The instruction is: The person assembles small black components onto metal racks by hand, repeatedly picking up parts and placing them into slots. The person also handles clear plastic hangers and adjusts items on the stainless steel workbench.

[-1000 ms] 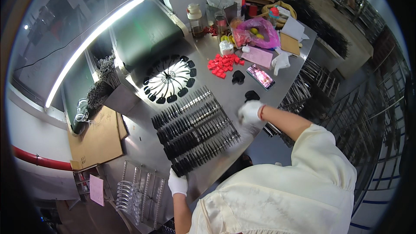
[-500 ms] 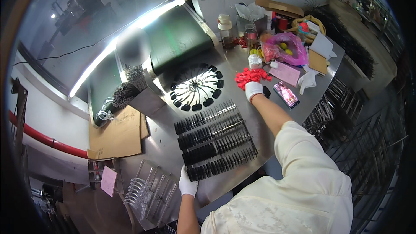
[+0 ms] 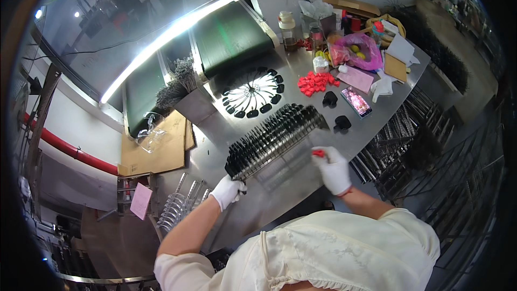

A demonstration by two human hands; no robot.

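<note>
I wear white gloves at a steel table (image 3: 301, 175). My left hand (image 3: 227, 191) grips the near left corner of a long rack of black comb-like pieces (image 3: 274, 137), which is tilted up off the table. My right hand (image 3: 333, 168) sits at the rack's near right side and pinches a small red piece (image 3: 318, 153). A pile of the same red pieces (image 3: 316, 82) lies farther back on the table. Beyond the rack, black pieces are laid out in a round fan (image 3: 253, 92).
Two black caps (image 3: 330, 97) (image 3: 342, 123) and a phone (image 3: 356, 101) lie right of the rack. A pink bag (image 3: 355, 51), bottles and papers crowd the far right corner. Cardboard (image 3: 156, 148) lies at left; metal racks (image 3: 409, 129) stand at right.
My right hand reached to the red pile and came back with a red piece. The rack, flat before, is now raised and tilted by my left hand.
</note>
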